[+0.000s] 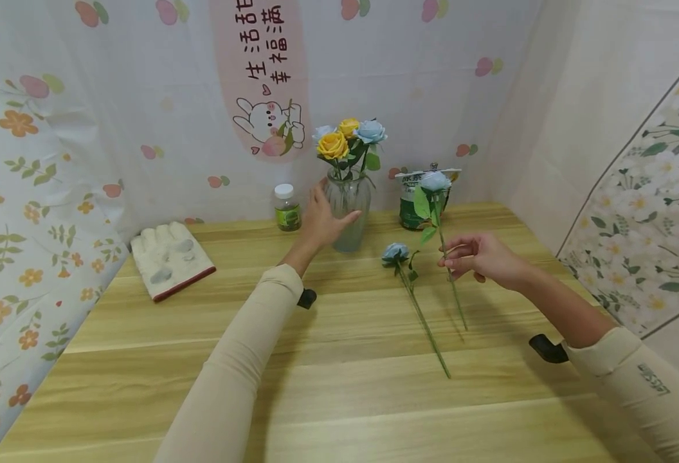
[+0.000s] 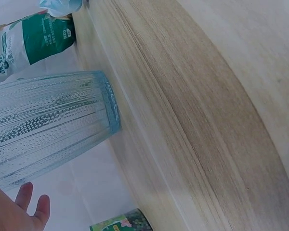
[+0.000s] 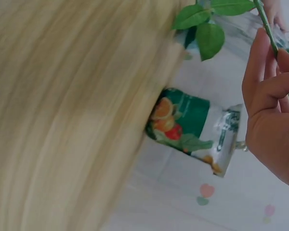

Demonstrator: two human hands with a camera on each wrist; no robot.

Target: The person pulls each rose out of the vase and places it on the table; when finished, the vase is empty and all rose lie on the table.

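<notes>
A ribbed clear glass vase stands toward the back of the table, holding yellow roses and light blue roses. My left hand is at the vase's left side, its thumb stretched out across the front and its fingers loosely spread. In the left wrist view, fingertips show close beside the glass. My right hand pinches the green stem of a light blue rose, bloom up and stem slanting down. Another blue rose lies on the table, left of the held one.
Behind the held rose stands a green-and-white pouch. A small white-capped jar is left of the vase. A whitish glove with a red cuff lies at the left. Patterned cloth hangs behind the wooden table.
</notes>
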